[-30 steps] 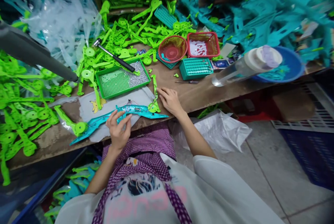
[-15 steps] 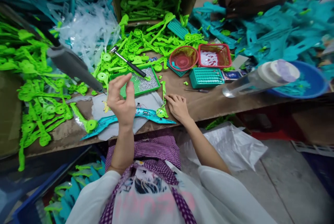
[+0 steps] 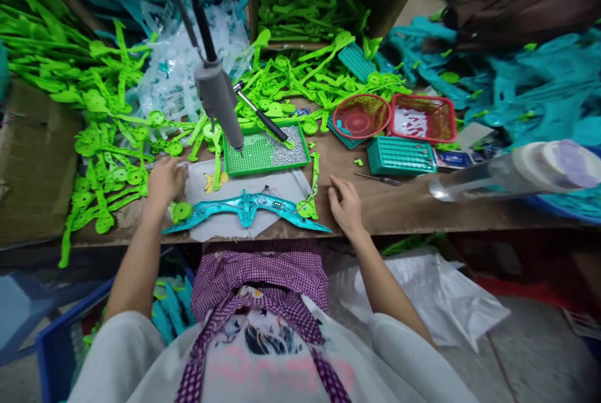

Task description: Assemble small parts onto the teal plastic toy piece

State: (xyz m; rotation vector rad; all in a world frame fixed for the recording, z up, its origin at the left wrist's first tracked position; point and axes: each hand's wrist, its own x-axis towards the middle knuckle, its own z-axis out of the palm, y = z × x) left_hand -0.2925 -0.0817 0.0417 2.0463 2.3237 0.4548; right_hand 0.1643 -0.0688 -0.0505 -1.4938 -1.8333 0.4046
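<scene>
A long teal plastic frame lies flat on a grey cloth at the near edge of the counter, with thin wires on its middle. The left hand rests on the counter just beyond the frame's left end, fingers curled loosely among the green parts there; whether it grips anything cannot be told. Beside it, touching the frame's left tip, sits a green disc-ended piece. The right hand lies palm down and holding nothing just right of the frame's right end, near a second green arm piece that leans across that end. Directly behind the frame stands a green tray with small silvery screws heaped in its right half, and a grey hanging screwdriver points its tip into the tray's left side. A hammer lies across the tray's far edge. Further right of the frame are a round red basket and a square red basket.
</scene>
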